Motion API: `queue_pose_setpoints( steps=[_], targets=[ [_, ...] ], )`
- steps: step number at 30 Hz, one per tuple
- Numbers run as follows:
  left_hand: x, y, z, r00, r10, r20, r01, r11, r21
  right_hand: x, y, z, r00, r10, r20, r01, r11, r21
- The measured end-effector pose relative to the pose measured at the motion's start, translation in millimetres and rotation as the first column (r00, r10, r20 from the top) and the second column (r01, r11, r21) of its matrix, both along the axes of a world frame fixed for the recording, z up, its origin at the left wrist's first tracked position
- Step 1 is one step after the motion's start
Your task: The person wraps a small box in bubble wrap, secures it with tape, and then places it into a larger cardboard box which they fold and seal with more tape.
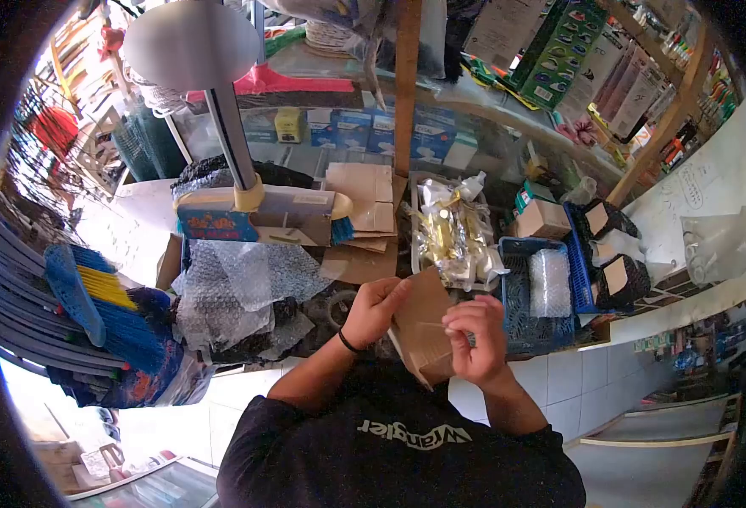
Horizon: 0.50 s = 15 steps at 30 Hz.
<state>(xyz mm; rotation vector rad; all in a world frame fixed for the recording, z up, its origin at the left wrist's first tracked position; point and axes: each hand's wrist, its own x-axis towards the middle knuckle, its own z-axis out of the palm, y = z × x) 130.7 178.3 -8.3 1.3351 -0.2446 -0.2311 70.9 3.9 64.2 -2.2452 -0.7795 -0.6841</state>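
Observation:
My left hand (376,313) grips the left edge of a brown piece of cardboard (421,326), thumb on top, in front of my chest. At the cardboard's right side, my right hand (478,340) has its thumb and fingers pressed together; whatever is between them is too small to make out. Just beyond the cardboard, a light tray (416,222) holds clear packets with gold and silver pieces. More flat cardboard (361,199) is stacked to the left of the tray.
Bubble wrap (246,284) and a broom with a cardboard sleeve (254,218) lie at the left. On the right, a blue basket (517,288) holds a bubble-wrapped roll (550,284), beside another blue basket (582,254) with dark bundles. A wooden post (406,85) stands behind.

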Motion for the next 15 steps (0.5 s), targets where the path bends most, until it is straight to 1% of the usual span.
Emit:
queue_pose_setpoints(
  steps=[3,4,6,7,8,11,12,13,14,15],
  targets=[
    [0,-6,-2,0.995,0.030,-0.099,-0.036,0.998,-0.056,-7,-7,1,0.997,-0.052,-0.061,0.063,0.982,0.180],
    [1,-8,-4,0.994,0.024,-0.102,-0.033,0.996,-0.080,-8,-10,-2,0.993,-0.050,-0.107,0.077,0.963,0.259],
    [3,-12,-8,0.995,0.012,-0.103,-0.026,0.991,-0.134,-9,-19,-4,0.983,-0.079,-0.165,0.126,0.945,0.301],
    [3,-14,-9,0.992,0.030,-0.122,-0.046,0.990,-0.132,-9,-25,-6,0.977,-0.089,-0.193,0.148,0.936,0.319],
    [3,-15,-10,0.989,0.050,-0.139,-0.068,0.989,-0.130,-6,-34,-16,0.971,-0.082,-0.226,0.163,0.915,0.370],
    [-4,-19,-18,0.982,0.087,-0.170,-0.115,0.979,-0.168,0,-48,-26,0.921,-0.110,-0.373,0.303,0.803,0.513],
    [-8,-19,-15,0.980,0.105,-0.170,-0.133,0.977,-0.166,4,-50,-23,0.920,-0.097,-0.380,0.305,0.787,0.537],
    [-14,-17,-12,0.978,0.125,-0.165,-0.151,0.976,-0.158,8,-52,-24,0.914,-0.094,-0.395,0.307,0.796,0.522],
    [-20,-14,-10,0.977,0.145,-0.156,-0.167,0.977,-0.135,12,-55,-28,0.910,-0.088,-0.406,0.307,0.801,0.514],
    [-25,-11,-11,0.971,0.200,-0.135,-0.213,0.973,-0.092,16,-58,-33,0.906,-0.084,-0.416,0.307,0.805,0.508]
  ],
)
